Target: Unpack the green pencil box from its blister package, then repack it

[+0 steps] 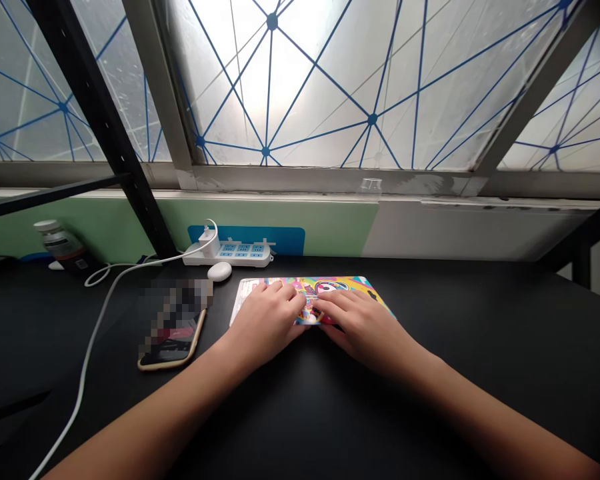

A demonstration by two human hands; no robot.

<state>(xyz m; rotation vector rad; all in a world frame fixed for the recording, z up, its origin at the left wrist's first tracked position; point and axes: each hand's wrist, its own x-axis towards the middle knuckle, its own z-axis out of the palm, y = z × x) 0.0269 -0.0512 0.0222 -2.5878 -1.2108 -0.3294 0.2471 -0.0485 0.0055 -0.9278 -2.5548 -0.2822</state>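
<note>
A flat, brightly coloured card or booklet (pixel 375 291) with cartoon printing lies on the black table, its left part white. Over its left half rests my left hand (pixel 269 317), fingers bent on top and the thumb at the near edge. My right hand (pixel 363 327) covers the right half in a similar way, its fingers pointing left and its thumb at the near edge. The fingertips of both hands come close together near the middle. Whatever lies beneath the palms is hidden.
A phone (pixel 173 333) in a tan-edged case lies left of my hands. Behind are a white power strip (pixel 245 253), a small white round case (pixel 219 271) and a tilted bottle (pixel 70 247). A white cable (pixel 87 360) crosses the table (pixel 505 333) at left.
</note>
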